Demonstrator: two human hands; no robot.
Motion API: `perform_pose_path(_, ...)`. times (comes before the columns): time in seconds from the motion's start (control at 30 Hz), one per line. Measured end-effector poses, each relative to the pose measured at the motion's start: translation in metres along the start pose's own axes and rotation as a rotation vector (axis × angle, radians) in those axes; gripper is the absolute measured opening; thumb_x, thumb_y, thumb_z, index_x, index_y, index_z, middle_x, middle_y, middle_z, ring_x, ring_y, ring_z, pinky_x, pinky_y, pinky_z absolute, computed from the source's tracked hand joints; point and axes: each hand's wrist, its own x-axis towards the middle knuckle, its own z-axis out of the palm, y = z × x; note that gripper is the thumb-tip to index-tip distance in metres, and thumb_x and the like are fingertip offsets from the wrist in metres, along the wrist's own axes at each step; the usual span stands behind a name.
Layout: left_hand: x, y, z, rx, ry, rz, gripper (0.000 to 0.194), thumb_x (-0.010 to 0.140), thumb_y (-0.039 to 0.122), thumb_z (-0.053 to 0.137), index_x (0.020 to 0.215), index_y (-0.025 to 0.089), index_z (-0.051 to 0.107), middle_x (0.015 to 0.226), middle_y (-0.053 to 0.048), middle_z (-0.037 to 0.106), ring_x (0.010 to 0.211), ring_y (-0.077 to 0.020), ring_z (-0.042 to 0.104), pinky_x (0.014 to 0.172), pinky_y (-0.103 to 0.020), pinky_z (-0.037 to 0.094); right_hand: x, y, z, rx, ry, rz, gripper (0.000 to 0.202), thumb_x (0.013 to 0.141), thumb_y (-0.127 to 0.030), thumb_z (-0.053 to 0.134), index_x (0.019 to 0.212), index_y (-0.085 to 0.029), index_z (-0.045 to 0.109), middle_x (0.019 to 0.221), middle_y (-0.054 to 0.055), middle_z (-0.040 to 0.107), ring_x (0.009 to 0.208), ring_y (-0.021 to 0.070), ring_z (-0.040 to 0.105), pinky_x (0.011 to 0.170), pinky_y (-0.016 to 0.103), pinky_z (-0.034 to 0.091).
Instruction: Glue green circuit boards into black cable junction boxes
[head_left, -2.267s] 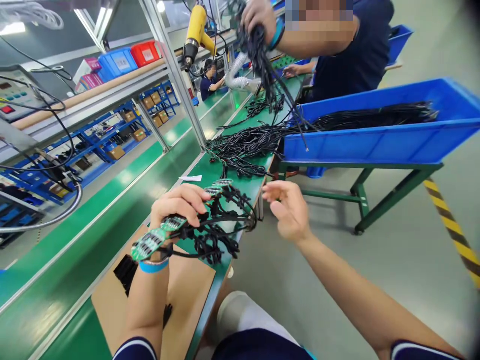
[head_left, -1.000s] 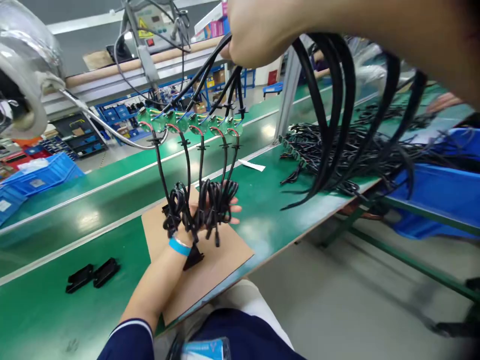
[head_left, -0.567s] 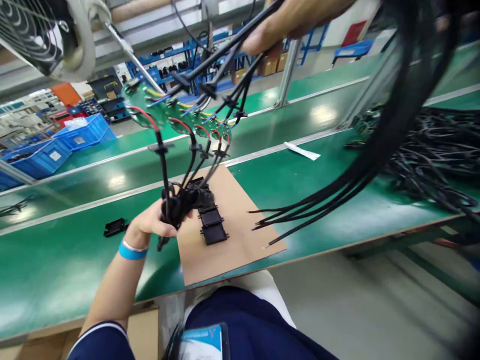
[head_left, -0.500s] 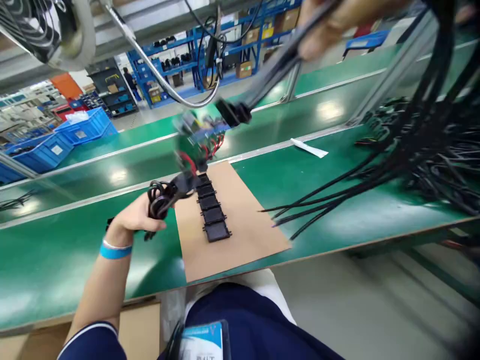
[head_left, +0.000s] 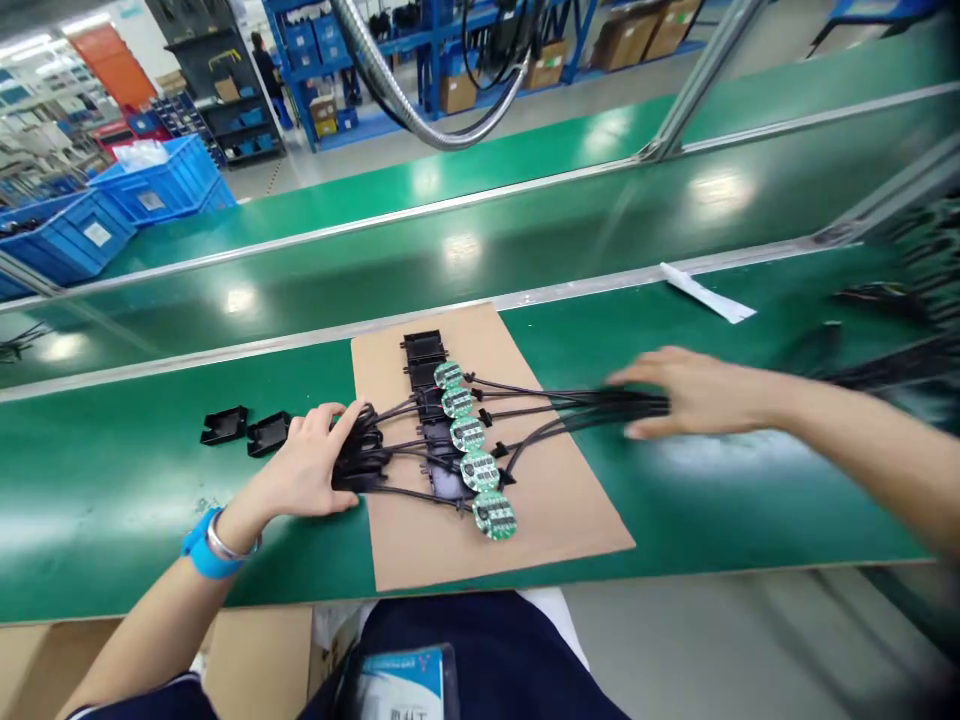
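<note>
Several round green circuit boards [head_left: 467, 434] lie in a slanting row on a brown cardboard sheet [head_left: 555, 520], partly over a column of black plastic housings [head_left: 424, 347]. My left hand [head_left: 311, 462] is closed round a bundle of coiled black cables [head_left: 360, 448] at the sheet's left edge. To the right, my right hand [head_left: 675, 392] wraps round the straight black cables [head_left: 592, 400] that run from the boards. Two loose black housings [head_left: 268, 434] rest on the green surface left of my left hand.
Blue bins [head_left: 161, 180] stand at the far left. A white strip [head_left: 707, 293] lies behind my right hand, and a pile of dark cables [head_left: 930, 260] is at the right edge. A metal conduit [head_left: 450, 135] hangs above the green table [head_left: 112, 480].
The boards have come down from the air onto the sheet and housings. My right hand has dropped from the upper right to the cables over the table. The two loose housings now show.
</note>
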Motion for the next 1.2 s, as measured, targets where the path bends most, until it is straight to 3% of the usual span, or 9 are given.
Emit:
perform_pose_path(0.03, 0.004, -0.005, 0.004, -0.077, -0.020, -0.010, 0.119, 0.069, 0.051, 0.076, 0.161, 0.020, 0.008, 0.142, -0.022, 0.044, 0.126, -0.0422, 0.046, 0.102, -0.057, 0.039, 0.006, -0.007, 0.024, -0.039, -0.268, -0.100, 0.040, 0.054, -0.045, 0.094, 0.082, -0.020, 0.081, 0.080, 0.015, 0.074, 0.074, 0.0261, 0.067, 0.066, 0.042, 0.048)
perform_pose_path(0.1, 0.013, -0.012, 0.007, -0.218, -0.022, -0.074, 0.101, 0.081, 0.064, 0.063, 0.160, 0.021, 0.016, 0.141, -0.019, 0.049, 0.127, -0.0386, 0.048, 0.104, -0.057, 0.038, 0.023, -0.028, 0.074, -0.074, -0.435, -0.246, 0.043, 0.078, -0.054, 0.075, 0.106, -0.022, 0.078, 0.103, 0.014, 0.074, 0.099, 0.0317, 0.064, 0.086, 0.050, 0.048)
perform_pose_path(0.2, 0.032, -0.016, 0.007, -0.269, 0.010, -0.160, 0.058, 0.101, 0.056, 0.034, 0.147, 0.022, 0.045, 0.128, -0.014, 0.062, 0.119, -0.0315, 0.057, 0.102, -0.053, 0.041, 0.051, -0.060, 0.137, -0.021, -0.521, -0.245, 0.036, 0.093, -0.048, 0.053, 0.082, -0.020, 0.073, 0.085, 0.009, 0.072, 0.086, 0.0259, 0.063, 0.085, 0.046, 0.046)
perform_pose_path(0.3, 0.048, -0.013, 0.014, -0.226, 0.024, -0.134, 0.047, 0.101, 0.050, 0.040, 0.130, 0.020, 0.060, 0.114, -0.012, 0.066, 0.108, -0.0283, 0.062, 0.097, -0.046, 0.047, 0.063, -0.070, 0.166, 0.025, -0.620, -0.217, 0.031, 0.089, -0.040, 0.058, 0.065, -0.019, 0.061, 0.066, 0.003, 0.061, 0.069, 0.0187, 0.057, 0.071, 0.035, 0.046)
perform_pose_path(0.53, 0.054, -0.021, 0.023, -0.396, 0.000, -0.106, 0.049, 0.093, 0.051, 0.056, 0.129, 0.018, 0.059, 0.119, -0.012, 0.065, 0.109, -0.0270, 0.065, 0.095, -0.042, 0.052, 0.037, -0.064, 0.148, 0.162, -0.482, -0.408, 0.027, 0.093, -0.046, 0.060, 0.085, -0.020, 0.064, 0.095, 0.008, 0.060, 0.089, 0.0193, 0.059, 0.080, 0.034, 0.050)
perform_pose_path(0.7, 0.071, -0.048, -0.004, -0.376, 0.156, -0.112, 0.047, 0.092, 0.056, 0.056, 0.124, 0.023, 0.066, 0.120, -0.008, 0.072, 0.107, -0.0288, 0.068, 0.092, -0.041, 0.053, 0.068, -0.060, 0.135, 0.234, -0.404, -0.225, 0.053, 0.085, -0.067, 0.064, 0.113, -0.022, 0.064, 0.093, 0.005, 0.067, 0.076, 0.0171, 0.062, 0.068, 0.030, 0.050)
perform_pose_path(0.8, 0.094, -0.061, -0.012, -0.176, 0.245, -0.209, 0.044, 0.096, 0.050, 0.053, 0.129, 0.024, 0.065, 0.114, -0.008, 0.074, 0.104, -0.0296, 0.068, 0.089, -0.040, 0.052, 0.093, -0.046, 0.142, 0.209, -0.407, -0.130, 0.054, 0.084, -0.062, 0.064, 0.114, -0.018, 0.061, 0.097, 0.008, 0.069, 0.074, 0.0181, 0.063, 0.065, 0.031, 0.050)
perform_pose_path(0.97, 0.125, -0.062, 0.008, 0.147, 0.049, -0.296, 0.045, 0.099, 0.041, 0.048, 0.140, 0.022, 0.057, 0.107, -0.012, 0.065, 0.100, -0.0285, 0.065, 0.081, -0.035, 0.052, 0.099, -0.025, 0.168, -0.010, -0.435, -0.156, 0.024, 0.089, -0.040, 0.059, 0.096, -0.018, 0.067, 0.091, 0.008, 0.073, 0.079, 0.0225, 0.067, 0.073, 0.036, 0.052)
perform_pose_path(1.2, 0.114, -0.057, 0.016, 0.298, -0.066, -0.326, 0.055, 0.102, 0.044, 0.042, 0.147, 0.013, 0.048, 0.114, -0.017, 0.058, 0.103, -0.0312, 0.063, 0.085, -0.039, 0.051, 0.092, -0.022, 0.180, -0.036, -0.373, -0.298, 0.027, 0.094, -0.039, 0.057, 0.105, -0.019, 0.072, 0.109, 0.010, 0.074, 0.103, 0.0271, 0.068, 0.093, 0.044, 0.052)
